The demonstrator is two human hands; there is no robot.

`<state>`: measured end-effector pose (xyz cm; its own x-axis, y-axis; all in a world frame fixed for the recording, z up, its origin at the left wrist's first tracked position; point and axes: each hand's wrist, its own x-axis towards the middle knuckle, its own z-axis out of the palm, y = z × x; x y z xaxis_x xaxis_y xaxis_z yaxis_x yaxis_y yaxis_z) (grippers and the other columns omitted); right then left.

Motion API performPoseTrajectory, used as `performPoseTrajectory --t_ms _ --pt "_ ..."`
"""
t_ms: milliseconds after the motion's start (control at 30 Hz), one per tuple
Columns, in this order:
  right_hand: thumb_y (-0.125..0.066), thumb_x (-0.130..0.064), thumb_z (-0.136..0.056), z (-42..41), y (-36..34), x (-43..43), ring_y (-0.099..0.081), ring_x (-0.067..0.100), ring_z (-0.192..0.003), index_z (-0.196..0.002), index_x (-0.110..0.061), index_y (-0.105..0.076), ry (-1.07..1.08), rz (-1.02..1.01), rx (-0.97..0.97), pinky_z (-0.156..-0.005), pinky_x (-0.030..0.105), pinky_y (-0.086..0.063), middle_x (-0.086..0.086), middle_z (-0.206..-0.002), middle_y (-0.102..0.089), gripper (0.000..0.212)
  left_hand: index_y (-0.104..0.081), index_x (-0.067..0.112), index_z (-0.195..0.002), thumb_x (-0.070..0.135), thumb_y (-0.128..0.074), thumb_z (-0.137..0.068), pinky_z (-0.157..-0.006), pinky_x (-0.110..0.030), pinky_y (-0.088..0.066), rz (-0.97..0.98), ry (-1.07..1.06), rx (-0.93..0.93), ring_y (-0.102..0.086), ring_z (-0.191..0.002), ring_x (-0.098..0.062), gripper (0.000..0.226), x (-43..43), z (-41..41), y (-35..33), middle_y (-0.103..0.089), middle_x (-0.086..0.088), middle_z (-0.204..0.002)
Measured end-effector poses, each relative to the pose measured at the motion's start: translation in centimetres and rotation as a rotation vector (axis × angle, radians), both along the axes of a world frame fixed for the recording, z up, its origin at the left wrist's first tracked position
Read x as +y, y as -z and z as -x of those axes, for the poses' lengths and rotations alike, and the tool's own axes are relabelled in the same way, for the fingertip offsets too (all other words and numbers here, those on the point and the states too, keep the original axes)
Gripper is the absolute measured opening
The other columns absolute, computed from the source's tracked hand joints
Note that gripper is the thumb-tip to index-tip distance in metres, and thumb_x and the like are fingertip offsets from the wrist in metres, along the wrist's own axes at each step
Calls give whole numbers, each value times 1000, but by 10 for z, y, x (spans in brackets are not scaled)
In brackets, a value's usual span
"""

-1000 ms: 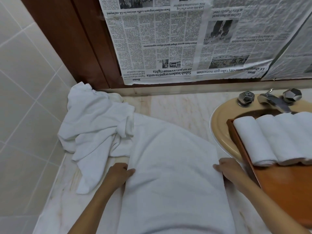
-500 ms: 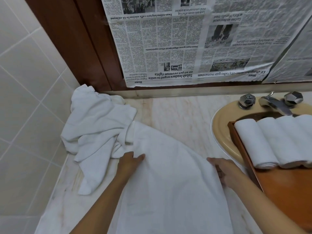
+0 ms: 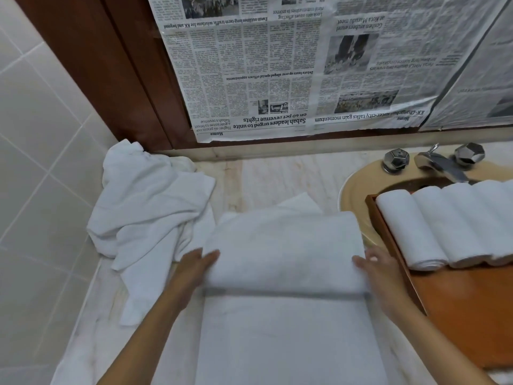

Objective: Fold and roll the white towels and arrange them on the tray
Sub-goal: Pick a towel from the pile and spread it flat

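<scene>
A long white towel (image 3: 283,329) lies flat on the marble counter in front of me, its far part doubled back toward me as a flap. My left hand (image 3: 195,269) grips the flap's left edge and my right hand (image 3: 381,270) grips its right edge. On the right, a brown wooden tray (image 3: 458,315) holds several rolled white towels (image 3: 410,232) side by side at its far end. A crumpled heap of white towels (image 3: 150,212) lies at the back left.
The tray rests over a beige sink (image 3: 352,195) with a chrome faucet (image 3: 441,165) and two knobs. Newspaper (image 3: 277,65) covers the wall behind the counter. A tiled wall (image 3: 41,162) closes off the left side.
Both hands reached up the towel's sides, took hold of its far part and pulled it back toward me, so the towel now lies doubled over.
</scene>
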<state>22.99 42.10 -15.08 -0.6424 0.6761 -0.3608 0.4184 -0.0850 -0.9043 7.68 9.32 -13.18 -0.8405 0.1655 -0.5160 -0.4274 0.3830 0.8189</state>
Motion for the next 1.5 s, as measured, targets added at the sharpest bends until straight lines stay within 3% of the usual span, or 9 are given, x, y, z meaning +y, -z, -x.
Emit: performPoseTrajectory --t_ms 233,400,600,700,833,1067,1233,1400,1500 --pt "-69 -2 -74 -28 33 3 -35 19 -61 -66 -16 -34 -245 -72 -555 -58 31 -21 2 -64 -35 38 -71 12 -89 35 -76 -79 -54 -20 -44 422 340 -254 -68 -73 -18 26 -28 -26 37 -73 -2 -84" --pt "-79 -39 -76 2 26 10 -54 20 -64 -76 -9 -51 -238 -184 -633 -56 31 -37 1 -69 -54 41 -55 15 -65 59 -78 -69 -57 -25 -39 551 244 -88 -60 -63 -15 50 -13 -8 25 -65 0 -70" --pt "-81 -36 -77 55 19 17 -58 24 -67 -74 -7 -53 -51 -88 -434 -67 36 -46 4 -71 -57 41 -61 13 -89 69 -74 -65 -69 -30 -49 336 -3 -105 -62 -89 -19 63 24 25 14 -64 2 -97" --pt "-82 -49 -69 82 14 26 -67 29 -83 -93 -5 -64 -12 -15 -364 -81 42 -57 8 -90 -69 53 -65 10 -102 73 -74 -57 -74 -31 -54 284 -54 -152 -65 -91 -20 79 40 41 17 -68 -2 -106" --pt "-79 -48 -73 114 8 31 -64 28 -83 -95 -2 -64 -67 -94 -379 -74 36 -54 10 -93 -67 53 -59 13 -109 61 -65 -79 -75 -30 -42 640 90 23 -58 -103 -25 56 55 59 13 -62 -4 -115" --pt "-74 -45 -78 168 8 37 -60 25 -76 -90 -9 -54 -367 -326 -594 -54 28 -38 6 -88 -60 43 -48 17 -74 63 -62 -79 -63 -28 -39 949 246 166 -62 -87 -23 48 61 70 3 -52 2 -77" --pt "-63 -26 -86 200 16 32 -53 21 -69 -82 -8 -58 -569 -467 -608 -56 28 -38 3 -82 -58 19 -29 17 -61 44 -65 -85 -50 -29 -22 637 149 162 -37 -53 -14 51 66 63 9 -36 3 -58" --pt "-62 -17 -89 205 0 45 -43 21 -65 -66 -5 -46 -324 -441 -127 -57 33 -29 5 -64 -46 31 -51 16 -65 52 -67 -69 -59 -30 -37 204 -32 314 -49 -61 -12 39 63 72 -13 -51 3 -64" --pt "-60 -15 -91 205 -13 61 -39 20 -65 -72 5 -45 -73 -364 49 -59 32 -29 9 -67 -41 31 -74 18 -98 33 -72 -82 -78 -29 -52 -82 -98 325 -68 -86 -8 22 63 81 -26 -72 12 -97"
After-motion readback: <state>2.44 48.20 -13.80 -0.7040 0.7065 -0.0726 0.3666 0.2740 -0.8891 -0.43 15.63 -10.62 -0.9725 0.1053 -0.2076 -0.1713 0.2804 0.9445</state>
